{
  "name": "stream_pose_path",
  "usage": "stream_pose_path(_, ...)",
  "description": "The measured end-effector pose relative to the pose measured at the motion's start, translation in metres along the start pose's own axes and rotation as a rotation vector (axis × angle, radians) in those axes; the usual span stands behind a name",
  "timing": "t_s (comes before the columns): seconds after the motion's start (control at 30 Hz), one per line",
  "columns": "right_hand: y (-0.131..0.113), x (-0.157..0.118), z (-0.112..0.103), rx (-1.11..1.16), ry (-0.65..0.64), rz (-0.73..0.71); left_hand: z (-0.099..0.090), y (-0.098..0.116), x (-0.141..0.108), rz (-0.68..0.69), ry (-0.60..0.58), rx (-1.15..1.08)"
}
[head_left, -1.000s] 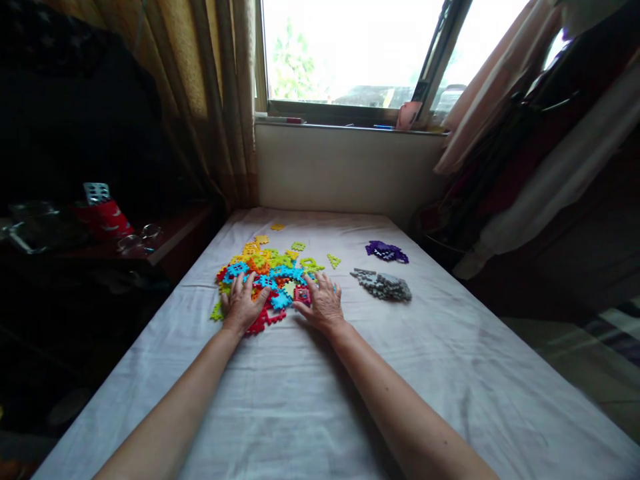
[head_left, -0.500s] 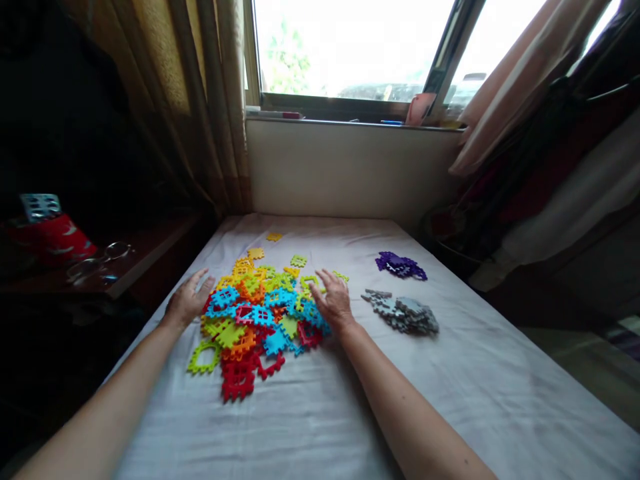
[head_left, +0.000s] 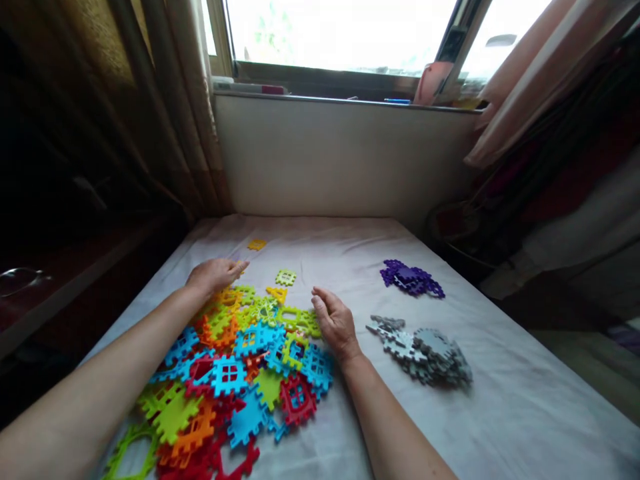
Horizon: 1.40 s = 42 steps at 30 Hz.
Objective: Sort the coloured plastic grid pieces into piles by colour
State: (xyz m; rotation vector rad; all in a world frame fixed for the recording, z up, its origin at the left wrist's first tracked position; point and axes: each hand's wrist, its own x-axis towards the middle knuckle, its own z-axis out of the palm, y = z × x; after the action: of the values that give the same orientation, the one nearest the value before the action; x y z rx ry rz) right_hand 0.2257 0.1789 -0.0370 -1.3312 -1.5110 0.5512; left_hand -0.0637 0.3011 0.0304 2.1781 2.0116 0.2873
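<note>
A heap of flat plastic interlocking pieces with notched edges [head_left: 250, 420] lies on the sheet, in blue, lime, yellow, orange and red. My left hand [head_left: 215, 275] reaches over the heap's far left edge, fingers stretched to the right above yellow pieces that it partly hides. At the heap's right edge, my right hand [head_left: 338, 324] stands on its side beside lime pieces [head_left: 301, 320], fingers extended and holding nothing visible. Just beyond the heap are a lime square piece [head_left: 285, 277] and, farther back, a yellow piece [head_left: 257, 245].
Purple pieces [head_left: 411, 279] form a small pile at the right, with a grey pile [head_left: 425, 353] nearer me. The white-sheeted surface [head_left: 510, 407] ends at a wall [head_left: 320, 160] under the window. A dark table with glasses [head_left: 23, 280] is at the left.
My left hand has moved from the heap's left side to its far edge. My right hand remains at the right edge; the lime piece formerly beyond it no longer lies apart. The view is closer.
</note>
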Motion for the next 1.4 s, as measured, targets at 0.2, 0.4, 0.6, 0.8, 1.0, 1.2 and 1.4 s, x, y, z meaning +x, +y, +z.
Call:
stream_pose_path(0.2,-0.003,0.003,-0.004,-0.012,0.097,0.045,0.004,0.031,0.064,0.07,0.004,0.138)
stream_pose_path(0.4,-0.005,0.004,-0.004,0.008,0.093,0.016,0.04,0.037,0.093,0.066,-0.063,0.091)
stream_pose_path(0.6,-0.005,0.006,-0.006,0.021,0.085,0.051,0.032,0.029,0.037,0.288,-0.201,-0.016)
stream_pose_path(0.8,-0.006,0.006,-0.007,0.007,0.044,0.091,-0.007,0.045,-0.025,0.299,-0.425,-0.122)
stream_pose_path(1.0,-0.005,0.006,-0.008,-0.017,0.035,0.094,0.017,0.081,-0.002,0.349,-0.142,-0.033)
stream_pose_path(1.2,0.002,0.007,-0.004,0.025,0.079,0.058,0.044,0.095,-0.018,0.457,-0.291,0.066)
stream_pose_path(1.4,0.004,0.008,-0.006,0.01,0.049,0.023,0.001,0.041,-0.076,0.534,-0.2,0.021)
